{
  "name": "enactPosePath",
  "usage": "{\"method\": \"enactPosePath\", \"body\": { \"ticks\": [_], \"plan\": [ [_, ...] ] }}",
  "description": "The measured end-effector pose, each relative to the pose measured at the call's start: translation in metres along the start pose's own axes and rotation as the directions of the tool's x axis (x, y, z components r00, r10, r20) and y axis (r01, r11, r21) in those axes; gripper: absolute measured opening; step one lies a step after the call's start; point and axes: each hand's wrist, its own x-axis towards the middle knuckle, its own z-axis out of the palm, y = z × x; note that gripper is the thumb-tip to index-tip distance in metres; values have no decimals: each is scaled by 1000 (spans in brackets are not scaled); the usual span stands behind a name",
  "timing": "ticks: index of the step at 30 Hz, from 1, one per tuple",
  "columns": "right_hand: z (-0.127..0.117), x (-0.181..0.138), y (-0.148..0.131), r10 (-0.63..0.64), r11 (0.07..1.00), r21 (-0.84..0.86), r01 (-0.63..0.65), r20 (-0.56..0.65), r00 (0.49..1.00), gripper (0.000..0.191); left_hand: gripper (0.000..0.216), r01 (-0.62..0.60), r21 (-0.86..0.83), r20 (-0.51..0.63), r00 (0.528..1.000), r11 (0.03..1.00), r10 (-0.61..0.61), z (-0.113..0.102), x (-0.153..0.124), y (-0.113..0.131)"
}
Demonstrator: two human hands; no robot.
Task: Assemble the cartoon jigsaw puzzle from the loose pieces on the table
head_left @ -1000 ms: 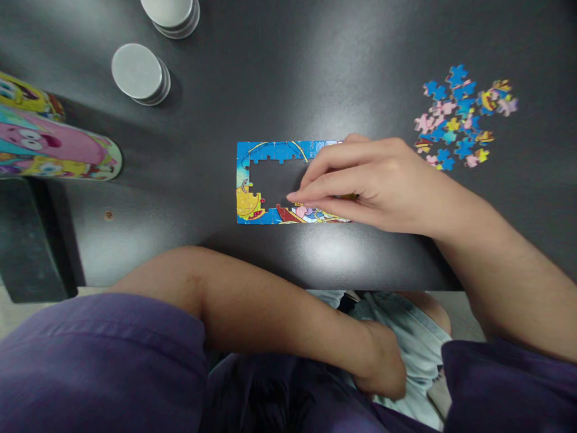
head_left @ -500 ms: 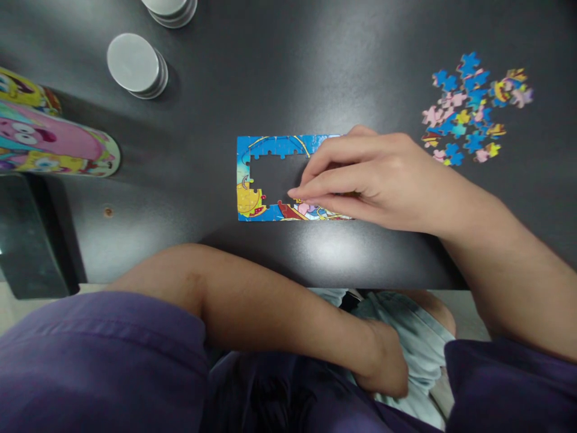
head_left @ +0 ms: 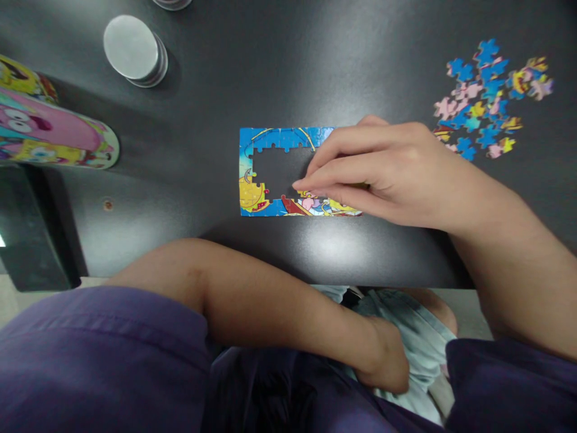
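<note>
Your right hand (head_left: 387, 174) lies on the puzzle (head_left: 274, 139) in the middle of the dark, shiny worktop (head_left: 315, 66). Its fingers are close together. I cannot tell if they hold a piece. Your left hand (head_left: 387, 364) rests in your lap at 6 o'clock, its grip hidden. Loose pieces (head_left: 487, 90) lie at 2 o'clock and a silver tin (head_left: 133, 47) at 10.

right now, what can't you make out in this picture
Head view only:
Right half of the puzzle: hidden under the right hand; whether its fingertips pinch a piece is unclear.
Left hand: in the lap below the table edge, fingers turned away.
Cartoon tin: cut off by the left edge.
Loose pieces: too small to read their prints.
</note>
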Motion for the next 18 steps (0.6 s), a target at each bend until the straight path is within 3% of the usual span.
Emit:
{"method": "enactPosePath", "body": {
  "ticks": [9, 13, 18],
  "plan": [
    [-3, -2, -2, 73, 996, 55, -73, 7, 997, 29, 40, 27, 10, -15, 1000, 1000, -27, 8, 13, 0],
    [-3, -1, -3, 68, 990, 122, -65, -18, 998, 31, 54, 35, -21, -148, 988, 999, -38, 22, 23, 0],
    [-6, -1, -6, 134, 976, 178, -125, -38, 990, 33, 45, 42, -33, -146, 988, 999, -46, 29, 26, 0]
  ]
}}
